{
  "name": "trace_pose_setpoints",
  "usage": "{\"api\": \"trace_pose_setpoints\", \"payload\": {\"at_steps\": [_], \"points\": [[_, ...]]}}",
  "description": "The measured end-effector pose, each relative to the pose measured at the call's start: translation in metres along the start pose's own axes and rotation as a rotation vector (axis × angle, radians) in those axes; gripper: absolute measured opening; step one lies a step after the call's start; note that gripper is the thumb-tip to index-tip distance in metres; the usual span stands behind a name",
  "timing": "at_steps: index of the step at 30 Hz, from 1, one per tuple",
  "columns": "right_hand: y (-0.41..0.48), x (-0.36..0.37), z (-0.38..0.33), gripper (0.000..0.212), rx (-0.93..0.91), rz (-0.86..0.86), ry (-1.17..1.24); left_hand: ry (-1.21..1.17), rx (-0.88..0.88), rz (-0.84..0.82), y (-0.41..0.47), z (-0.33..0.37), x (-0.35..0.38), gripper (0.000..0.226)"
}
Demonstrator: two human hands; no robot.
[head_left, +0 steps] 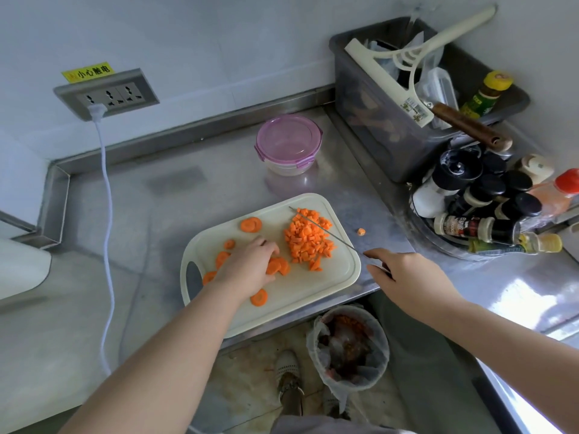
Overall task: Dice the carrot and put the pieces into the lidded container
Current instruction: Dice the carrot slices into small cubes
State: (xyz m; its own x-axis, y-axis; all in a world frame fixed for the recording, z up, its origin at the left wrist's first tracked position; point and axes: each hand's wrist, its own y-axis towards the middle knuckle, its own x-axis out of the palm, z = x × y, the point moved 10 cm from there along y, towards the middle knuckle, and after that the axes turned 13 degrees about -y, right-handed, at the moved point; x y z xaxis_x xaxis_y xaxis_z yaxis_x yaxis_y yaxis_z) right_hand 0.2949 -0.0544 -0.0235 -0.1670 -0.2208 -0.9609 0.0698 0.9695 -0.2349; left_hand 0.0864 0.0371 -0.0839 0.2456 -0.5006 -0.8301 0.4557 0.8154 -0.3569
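On the board, left hand pinches carrot slices at seven o'clock of the dice; right hand grips the knife. Slices look stiff, slippery: likely best pinned flat from above.

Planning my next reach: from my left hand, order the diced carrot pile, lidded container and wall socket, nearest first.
From the left hand:
1. Diced carrot pile, just right, on the board.
2. Lidded container, beyond the board.
3. Wall socket, far back-left.
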Motion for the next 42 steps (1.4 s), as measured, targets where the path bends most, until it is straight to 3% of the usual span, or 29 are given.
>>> {"api": "trace_pose_setpoints", "payload": {"at_steps": [10, 16, 24, 28, 31, 35, 42], "points": [[-0.007, 0.001, 0.001, 0.032, 0.025, -0.031, 0.032, 0.119, 0.250, -0.057, -0.007, 0.031, 0.001, 0.026], [-0.009, 0.000, 0.002, 0.033, 0.035, -0.045, 0.044, 0.260, 0.260, -0.143, 0.002, 0.034, 0.007, 0.037], [-0.008, 0.003, 0.001, 0.034, 0.039, -0.070, 0.048, 0.238, 0.090, -0.213, 0.010, 0.025, 0.007, 0.033], [-0.009, 0.012, -0.003, 0.032, 0.031, -0.086, 0.122, 0.121, -0.098, -0.101, 0.005, 0.009, 0.003, 0.036], [-0.009, 0.025, -0.013, 0.016, 0.019, -0.141, 0.226, 0.000, -0.256, 0.034, -0.002, -0.003, -0.001, 0.033], [-0.011, 0.040, -0.034, 0.037, 0.044, -0.219, 0.367, -0.023, -0.341, 0.132, -0.010, -0.003, -0.003, 0.036], [-0.013, 0.063, -0.057, 0.038, 0.059, -0.308, 0.390, -0.256, -0.435, 0.170, -0.020, -0.014, -0.005, 0.035]]}}
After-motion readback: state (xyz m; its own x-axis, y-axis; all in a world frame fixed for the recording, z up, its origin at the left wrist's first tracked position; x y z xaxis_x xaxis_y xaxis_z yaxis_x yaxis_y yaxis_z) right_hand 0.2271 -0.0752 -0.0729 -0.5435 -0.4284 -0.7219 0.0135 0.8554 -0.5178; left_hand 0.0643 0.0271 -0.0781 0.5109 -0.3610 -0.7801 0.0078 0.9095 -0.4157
